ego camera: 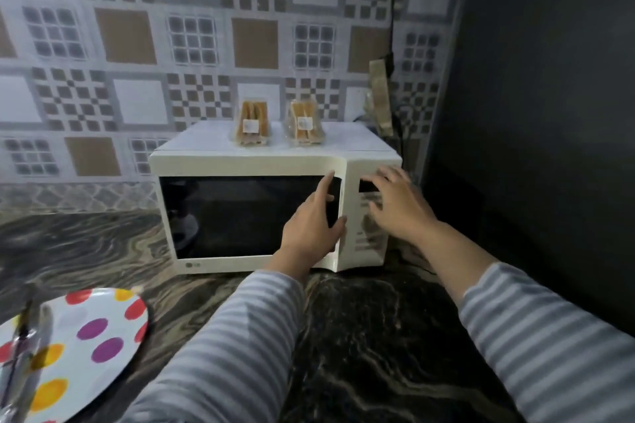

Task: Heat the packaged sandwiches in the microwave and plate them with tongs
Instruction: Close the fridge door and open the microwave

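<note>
A white microwave [240, 165] stands on the dark marbled counter with its door closed. Two packaged sandwiches stand upright on its top: the left one [252, 127] and the right one [304, 124]. My left hand [314, 227] rests on the right edge of the door, fingers straight, thumb at the door's edge. My right hand [398, 203] hovers with spread fingers over the control panel [369, 216]. A polka-dot plate [86, 336] lies at the lower left with metal tongs [20, 354] resting on it.
A patterned tiled wall [206, 27] runs behind the microwave. A dark wall [549, 113] closes off the right side. A power cord [393, 27] and a brown wrapped object [379, 96] hang at the microwave's back right corner.
</note>
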